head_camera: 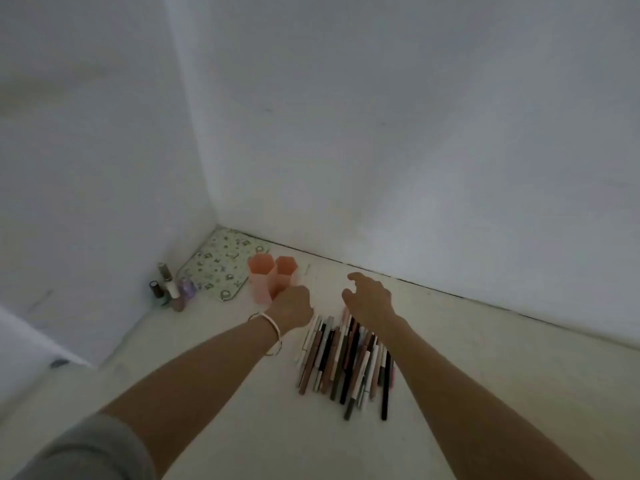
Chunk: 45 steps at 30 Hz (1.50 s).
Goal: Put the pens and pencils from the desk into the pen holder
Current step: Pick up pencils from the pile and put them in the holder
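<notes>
A pile of several pens and pencils (346, 358) lies side by side on the white desk (502, 368), in brown, black, white and pink. The pink pen holder (266, 275), made of hexagonal tubes, stands upright behind them on the left. My left hand (292, 306), with a bracelet on the wrist, is at the holder's near side, touching or almost touching it, its fingers curled; whether it grips the holder is hidden. My right hand (369, 299) hovers over the far end of the pile with fingers spread and nothing in it.
A patterned mat (214, 265) lies in the desk's back left corner. Several small nail polish bottles (171, 287) stand by the left wall. White walls close the desk at the back and on the left.
</notes>
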Available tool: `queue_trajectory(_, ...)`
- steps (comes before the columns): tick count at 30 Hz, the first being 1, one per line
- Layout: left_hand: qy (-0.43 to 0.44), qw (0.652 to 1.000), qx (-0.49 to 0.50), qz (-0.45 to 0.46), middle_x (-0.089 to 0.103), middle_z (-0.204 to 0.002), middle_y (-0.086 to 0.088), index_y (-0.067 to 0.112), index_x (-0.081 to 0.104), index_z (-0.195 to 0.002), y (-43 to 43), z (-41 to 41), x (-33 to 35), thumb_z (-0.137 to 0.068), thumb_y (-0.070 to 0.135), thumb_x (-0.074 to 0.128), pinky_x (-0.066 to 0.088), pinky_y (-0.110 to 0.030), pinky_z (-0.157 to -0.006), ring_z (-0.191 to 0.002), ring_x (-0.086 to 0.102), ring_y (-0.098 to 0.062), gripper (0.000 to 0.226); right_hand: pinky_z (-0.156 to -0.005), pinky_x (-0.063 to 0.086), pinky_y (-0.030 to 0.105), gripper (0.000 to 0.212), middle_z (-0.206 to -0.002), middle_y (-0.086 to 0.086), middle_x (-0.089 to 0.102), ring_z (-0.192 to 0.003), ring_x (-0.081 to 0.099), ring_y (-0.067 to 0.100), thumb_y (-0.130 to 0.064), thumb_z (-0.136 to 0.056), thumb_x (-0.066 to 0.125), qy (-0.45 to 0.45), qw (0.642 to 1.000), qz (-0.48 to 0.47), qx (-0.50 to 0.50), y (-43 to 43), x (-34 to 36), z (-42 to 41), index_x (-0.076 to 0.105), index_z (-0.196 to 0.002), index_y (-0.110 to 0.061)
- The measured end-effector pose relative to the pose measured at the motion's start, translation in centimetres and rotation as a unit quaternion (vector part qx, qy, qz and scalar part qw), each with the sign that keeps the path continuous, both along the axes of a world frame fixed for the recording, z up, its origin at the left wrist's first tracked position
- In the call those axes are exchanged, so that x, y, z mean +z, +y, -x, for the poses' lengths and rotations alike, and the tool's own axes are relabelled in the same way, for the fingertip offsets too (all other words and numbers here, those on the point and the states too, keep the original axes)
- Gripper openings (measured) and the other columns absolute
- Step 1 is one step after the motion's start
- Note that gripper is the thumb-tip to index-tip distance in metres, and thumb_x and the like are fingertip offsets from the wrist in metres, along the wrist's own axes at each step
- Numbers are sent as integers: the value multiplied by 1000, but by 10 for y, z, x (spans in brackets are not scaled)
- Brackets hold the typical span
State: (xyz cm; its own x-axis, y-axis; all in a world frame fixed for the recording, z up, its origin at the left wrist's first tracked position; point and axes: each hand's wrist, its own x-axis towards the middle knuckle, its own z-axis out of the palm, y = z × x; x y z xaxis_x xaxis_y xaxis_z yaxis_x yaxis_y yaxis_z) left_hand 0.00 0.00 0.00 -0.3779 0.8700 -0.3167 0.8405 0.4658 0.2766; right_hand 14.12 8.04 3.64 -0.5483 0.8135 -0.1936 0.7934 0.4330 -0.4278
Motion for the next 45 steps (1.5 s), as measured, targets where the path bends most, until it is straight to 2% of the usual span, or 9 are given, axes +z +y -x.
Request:
queue_trajectory(13, -87, 984, 151, 45, 60, -122, -9, 8, 55, -119, 12, -19, -83, -94, 24, 58, 46, -30, -86, -114, 59, -27, 29, -107, 39, 41, 35, -125, 1, 62, -117, 56, 19, -13, -95, 48, 117, 990, 61, -53, 27, -40, 12, 58, -128, -17)
queue_trajectory(17, -178, 969, 166, 38, 68, -108, -17, 7, 62, -91, 15, -8, -81, -90, 19, 63, 47, -28, -76, -101, 66, -31, 12, -103, 42, 32, 35, -122, -1, 63, -113, 57, 16, -12, -94, 49, 133, 987, 71, -55, 29, -51, 21, 60, -127, -17)
queue_trajectory(21, -239, 946, 201, -91, 61, -86, 0, 14, 56, -89, -1, 6, -50, -91, 21, 64, 45, -23, -70, -85, 60, -20, 11, -83, 50, 29, 33, -107, 3, 68, -92, 60, 17, -12, -93, 47, 106, 990, 62, -63, 32, -64, 33, 62, -122, -16)
queue_trajectory(24, -277, 907, 203, -244, 63, -80, 5, 17, 59, -89, -25, 25, -7, -90, 15, 65, 47, -12, -58, -72, 61, -10, 6, -87, 51, 34, 34, -107, 11, 65, -97, 60, 26, -16, -92, 46, -13, 997, 69, -45, 31, -76, 51, 58, -124, -18)
queue_trajectory(28, -303, 859, 209, -357, 67, -83, 22, 40, 57, -107, -52, 46, 32, -85, 8, 68, 49, -9, -59, -71, 66, 3, 41, -86, 40, 35, 26, -106, 10, 63, -105, 52, 28, -28, -95, 46, -137, 989, 1, 57, 15, -88, 73, 53, -114, -12)
queue_trajectory(31, -303, 842, 225, -386, 64, -82, 22, 47, 36, -139, -59, 63, 38, -84, 9, 69, 55, -16, -62, -70, 67, -3, 75, -84, 41, 34, 18, -104, 11, 62, -104, 50, 28, -12, -92, 45, -152, 986, -21, 68, 8, -92, 81, 52, -109, -11)
queue_trajectory(36, -262, 816, 266, -442, 62, -75, 19, 40, 40, -140, -50, 95, 41, -82, 8, 72, 51, -17, -56, -63, 63, 0, 74, -80, 48, 31, 16, -104, 14, 66, -95, 63, 27, -13, -95, 53, -2, 996, 85, -29, 30, -75, 92, 59, -105, -2)
queue_trajectory(40, -189, 797, 267, -508, 67, -87, 6, 34, 38, -138, -38, 113, 41, -84, 3, 70, 53, -12, -54, -72, 70, 0, 70, -51, 48, 11, 10, -85, 15, 73, -57, 63, 10, -3, -90, 59, 140, 977, 120, -105, 64, -27, 87, 68, -91, -2)
queue_trajectory(45, -139, 813, 241, -512, 66, -93, 4, 37, 34, -136, -14, 119, 19, -88, 8, 68, 58, -22, -64, -75, 69, -6, 67, -60, 52, 21, 9, -77, 1, 71, -61, 68, 12, -8, -89, 64, 326, 932, 84, -132, 71, 34, 91, 70, -85, -14)
